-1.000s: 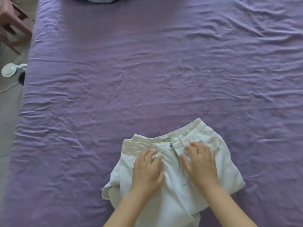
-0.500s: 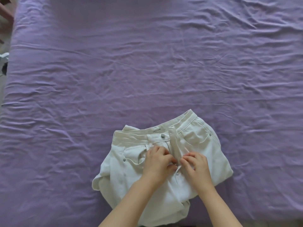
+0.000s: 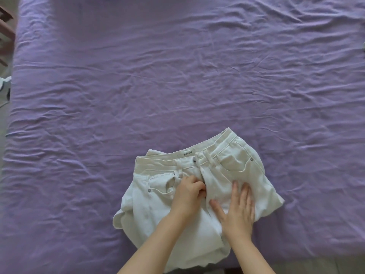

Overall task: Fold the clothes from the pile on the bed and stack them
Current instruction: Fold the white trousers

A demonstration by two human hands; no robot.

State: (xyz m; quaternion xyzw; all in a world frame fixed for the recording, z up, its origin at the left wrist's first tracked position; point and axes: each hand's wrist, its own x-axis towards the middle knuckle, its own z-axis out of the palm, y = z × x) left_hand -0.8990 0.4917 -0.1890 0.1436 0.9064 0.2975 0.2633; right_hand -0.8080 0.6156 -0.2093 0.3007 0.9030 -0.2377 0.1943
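Two hands work on one pair of white jeans point(image 3: 199, 186) lying front-up on the bed point(image 3: 138, 86), near its close edge and right of its middle. The waistband, with a printed label inside and a metal button, points toward the far side of the bed, and the legs are bunched up under and toward the person. The left hand point(image 3: 187, 196) sits left of the jeans' fly with its fingers curled in, pinching the cloth at the fly seam. The right hand point(image 3: 237, 212) lies flat on the jeans just right of the fly, fingers straight and spread, pressing the cloth down below the right front pocket. Purple sheet, much creased, covers the bed all round the jeans. Far left of the jeans, past the bed's edge, part of a wooden piece of furniture point(image 3: 6, 26) shows.
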